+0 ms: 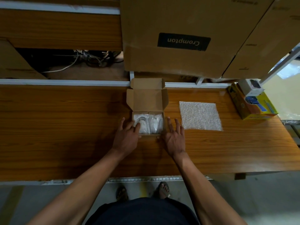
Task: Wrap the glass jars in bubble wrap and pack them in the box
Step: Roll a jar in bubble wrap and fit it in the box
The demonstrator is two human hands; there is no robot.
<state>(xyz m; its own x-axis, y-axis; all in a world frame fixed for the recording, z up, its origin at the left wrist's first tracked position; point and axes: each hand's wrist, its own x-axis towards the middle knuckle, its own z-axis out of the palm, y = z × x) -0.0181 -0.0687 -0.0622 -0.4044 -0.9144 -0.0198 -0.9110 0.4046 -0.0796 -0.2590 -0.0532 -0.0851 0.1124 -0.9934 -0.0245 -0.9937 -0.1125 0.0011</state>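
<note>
While the small box (146, 101) sits open in the middle of the tabletop (65, 127), two wrapped jars (148, 123) lie side by side inside it. The left hand (127, 137) reaches over the box's left wall, fingers loosely spread, fingertips resting on the left jar. The right hand (174, 138) is flat and open just beside the right wall, holding nothing. A bubble wrap sheet (200, 116) lies to the right, near a yellow carton (253, 104)
</note>
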